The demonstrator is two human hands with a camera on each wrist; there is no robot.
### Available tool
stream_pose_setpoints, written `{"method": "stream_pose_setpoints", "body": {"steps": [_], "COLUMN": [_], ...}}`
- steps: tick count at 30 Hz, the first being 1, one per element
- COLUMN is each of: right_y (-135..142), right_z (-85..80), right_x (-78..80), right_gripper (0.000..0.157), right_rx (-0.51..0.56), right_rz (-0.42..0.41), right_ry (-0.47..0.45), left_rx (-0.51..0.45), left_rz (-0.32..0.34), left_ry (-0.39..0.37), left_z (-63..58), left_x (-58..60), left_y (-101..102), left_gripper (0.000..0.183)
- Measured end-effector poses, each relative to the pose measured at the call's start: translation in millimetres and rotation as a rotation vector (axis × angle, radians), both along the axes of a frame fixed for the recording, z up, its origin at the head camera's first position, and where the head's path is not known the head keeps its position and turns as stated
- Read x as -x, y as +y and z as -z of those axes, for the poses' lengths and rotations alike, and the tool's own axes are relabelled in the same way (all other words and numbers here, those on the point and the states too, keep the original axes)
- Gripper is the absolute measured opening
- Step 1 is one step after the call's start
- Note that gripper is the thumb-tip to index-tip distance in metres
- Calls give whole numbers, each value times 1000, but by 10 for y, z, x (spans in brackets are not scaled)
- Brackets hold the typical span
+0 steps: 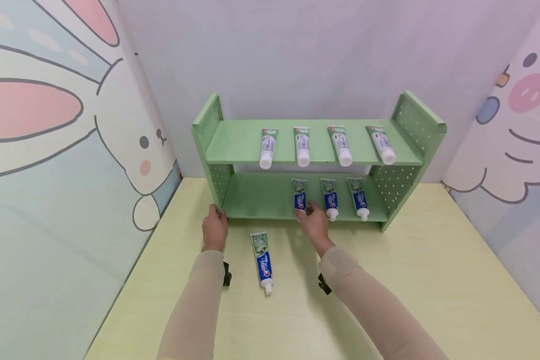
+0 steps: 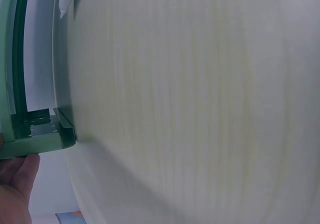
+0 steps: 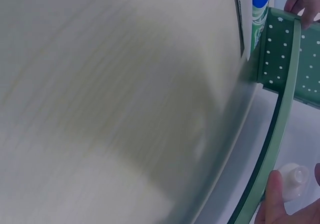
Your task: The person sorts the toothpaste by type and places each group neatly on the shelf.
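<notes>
On the lower board of a green two-tier shelf (image 1: 261, 195), my right hand (image 1: 316, 225) is at the cap end of a blue-and-green toothpaste tube (image 1: 299, 192). Its thumb and a finger are spread around the white cap (image 3: 295, 176), with a visible gap on one side; one digit touches the board's front edge. My left hand (image 1: 215, 230) grips the lower front corner of the shelf's left side panel (image 2: 37, 145), fingers outside it. Between my forearms, another blue-and-green toothpaste tube (image 1: 263, 260) lies on the table, cap toward me.
To the right on the lower board lie two matching tubes, one toothpaste tube (image 1: 329, 197) beside another tube (image 1: 358, 197). Several white toothpaste tubes (image 1: 303, 145) lie in a row on the upper board. The pale wooden table (image 1: 405, 285) meets cartoon-printed walls (image 1: 130, 125) at its sides.
</notes>
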State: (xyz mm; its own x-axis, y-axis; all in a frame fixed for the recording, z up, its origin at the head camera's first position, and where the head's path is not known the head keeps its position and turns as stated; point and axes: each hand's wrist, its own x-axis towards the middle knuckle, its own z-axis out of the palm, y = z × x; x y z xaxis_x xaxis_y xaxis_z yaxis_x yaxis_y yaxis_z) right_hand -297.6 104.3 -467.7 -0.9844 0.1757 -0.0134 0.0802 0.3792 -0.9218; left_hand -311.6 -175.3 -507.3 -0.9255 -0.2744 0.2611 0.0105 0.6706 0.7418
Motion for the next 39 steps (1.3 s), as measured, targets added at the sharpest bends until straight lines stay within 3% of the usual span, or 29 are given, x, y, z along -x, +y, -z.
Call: {"method": "stream_pose_setpoints", "body": {"steps": [11,23,33,39], "right_y": [-21,-84,-129,-175], "right_z": [22,48,103,152], "right_x": [-99,-260,-373,-473], "right_gripper": [67,69,68,77], "right_rx": [-1,19,64,77], "right_rz": [7,36,-9,-41], "right_ry": [36,-4,-93,-138], "left_rx": [-2,-9,-14,-9], "left_rz": [8,1,1,4], "left_ry": [9,-13,-13,-14], "left_z": [2,-43,-39,-36], "left_x": [30,10,-14,-23], "left_y": [-18,0,3,6], "left_gripper": [14,16,15,15]}}
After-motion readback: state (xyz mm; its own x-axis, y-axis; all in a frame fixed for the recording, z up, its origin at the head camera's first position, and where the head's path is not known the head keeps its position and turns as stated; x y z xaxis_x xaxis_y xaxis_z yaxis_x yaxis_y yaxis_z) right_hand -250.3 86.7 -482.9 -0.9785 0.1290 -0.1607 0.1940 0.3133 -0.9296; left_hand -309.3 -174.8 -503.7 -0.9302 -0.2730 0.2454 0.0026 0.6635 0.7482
